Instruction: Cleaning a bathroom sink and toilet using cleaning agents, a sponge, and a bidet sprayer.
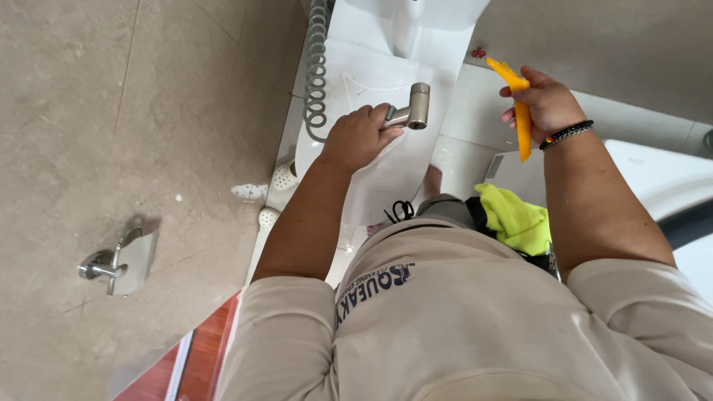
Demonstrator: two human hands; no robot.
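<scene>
left hand (360,136): your grip is wrapped tight around the handle of the metal spray nozzle (413,110), thumb side toward the head; keep it that firm so the head cannot twist.
spray nozzle: it sits over the white toilet lid (386,178), near the lid's far edge, head pointing to your right; i judge a low, shallow angle would keep splash off your shirt.
coiled hose (318,70): it runs up along the lid's left edge, just beside your wrist; leave it slack, no pull against the coils.
right hand (546,104): grip pressed shut around the yellow scraper (521,111), blade ends sticking out above and below the fist, held up in the air over the right side, apart from the lid.
scraper advice: keep it lifted clear while the nozzle works, so the two tools do not cross.
yellow-green cloth (516,219): tucked at your waist, close under the right forearm, within easy reach.
paper holder (119,263): on the tiled wall at the left, well apart.
</scene>
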